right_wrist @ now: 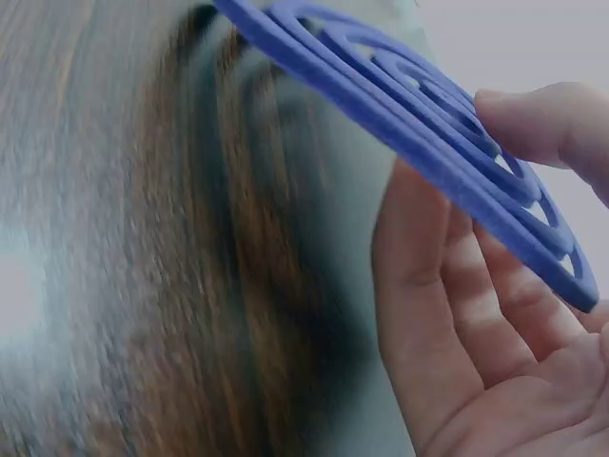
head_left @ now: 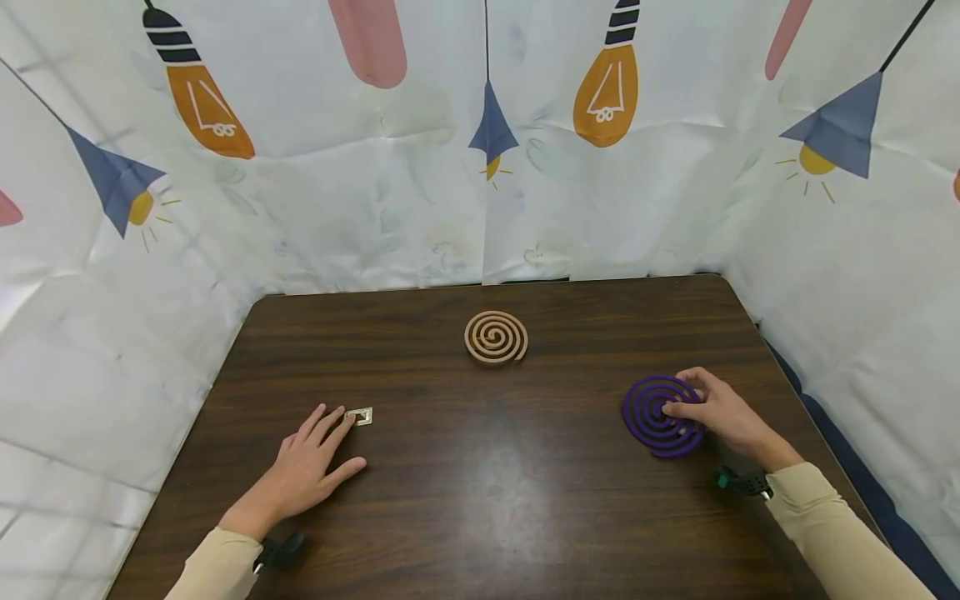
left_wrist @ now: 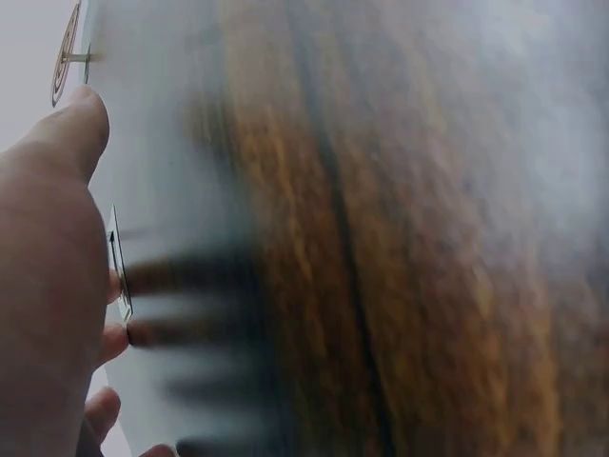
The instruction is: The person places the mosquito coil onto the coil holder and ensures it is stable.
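A purple spiral coil (head_left: 654, 417) lies at the right of the dark wooden table (head_left: 480, 500). My right hand (head_left: 693, 410) pinches its near edge. In the right wrist view the thumb lies on top of the purple coil (right_wrist: 409, 90), the fingers (right_wrist: 428, 286) are under it, and that edge is tilted up off the wood. My left hand (head_left: 330, 437) lies flat with straight fingers, the fingertips touching a small square metal stand (head_left: 362, 415). The left wrist view shows the metal stand (left_wrist: 116, 262) beside my left hand (left_wrist: 57, 248). A tan spiral coil (head_left: 496, 337) lies alone at the middle back.
A white cloth printed with lamps and bulbs (head_left: 420, 183) walls the table at the back and both sides. The table's right edge (head_left: 780, 358) is close to my right hand. Bare wood lies between my hands.
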The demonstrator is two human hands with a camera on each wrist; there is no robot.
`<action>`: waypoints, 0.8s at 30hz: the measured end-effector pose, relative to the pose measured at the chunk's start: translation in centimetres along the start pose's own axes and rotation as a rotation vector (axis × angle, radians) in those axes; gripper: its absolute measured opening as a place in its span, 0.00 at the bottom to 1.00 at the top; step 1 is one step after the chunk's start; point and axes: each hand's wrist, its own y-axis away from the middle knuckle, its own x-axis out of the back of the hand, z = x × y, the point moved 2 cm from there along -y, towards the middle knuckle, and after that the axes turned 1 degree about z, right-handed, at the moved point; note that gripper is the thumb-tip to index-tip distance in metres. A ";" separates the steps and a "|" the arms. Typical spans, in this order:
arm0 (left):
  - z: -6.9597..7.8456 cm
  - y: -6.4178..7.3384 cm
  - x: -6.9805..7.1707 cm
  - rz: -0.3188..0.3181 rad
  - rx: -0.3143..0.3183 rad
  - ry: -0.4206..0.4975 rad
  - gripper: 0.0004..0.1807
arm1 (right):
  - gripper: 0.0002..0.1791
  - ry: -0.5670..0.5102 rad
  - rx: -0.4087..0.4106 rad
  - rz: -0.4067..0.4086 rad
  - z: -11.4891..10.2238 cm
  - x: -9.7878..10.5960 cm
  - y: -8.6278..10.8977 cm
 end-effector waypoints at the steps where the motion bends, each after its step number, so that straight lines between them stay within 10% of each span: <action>1: 0.1 -0.1 0.0 0.002 0.002 0.000 0.42 | 0.37 -0.001 0.005 0.002 0.0 -0.1 0.0; 8: 0.6 -0.5 -0.2 0.012 0.005 -0.004 0.42 | 0.32 0.044 0.047 0.031 0.0 -0.5 -0.1; 24: 2.6 -2.1 -1.2 0.015 0.007 0.019 0.43 | 0.25 -0.240 0.059 0.028 -0.7 -1.8 -0.7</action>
